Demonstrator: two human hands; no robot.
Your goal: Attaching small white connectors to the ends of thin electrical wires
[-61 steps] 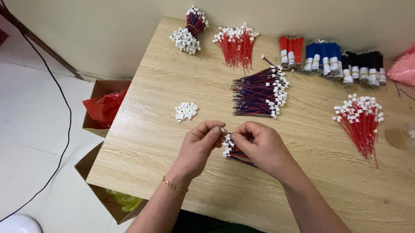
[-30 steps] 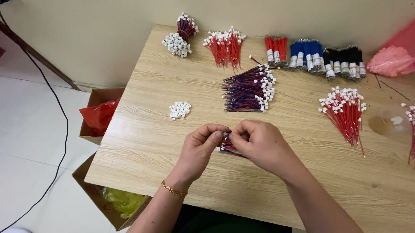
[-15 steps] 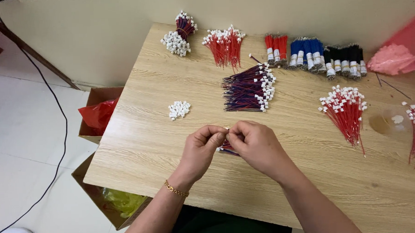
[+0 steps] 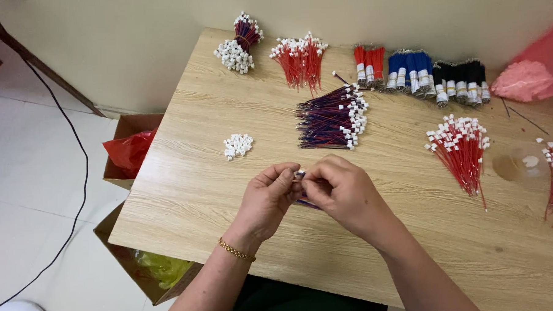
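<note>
A small wire bundle [image 4: 302, 200], blue and red, is held just above the table [image 4: 186, 195] near its front edge, mostly hidden between the two hands. The left hand [image 4: 267, 199] is closed in a pinch, thumb and fingertips pressed on the bundle's white end. The right hand [image 4: 345, 193] is curled shut around the same bundle from the other side; the two hands touch.

Loose white connectors [image 4: 237, 146] lie in a small heap to the left. A larger blue-red wire pile [image 4: 330, 118] lies just behind the hands. Red wires [image 4: 461, 149] lie to the right. Along the far edge, taped red, blue and black bundles [image 4: 421, 74] are lined up. Cardboard boxes [image 4: 129, 148] with a red bag are noted on the floor, left.
</note>
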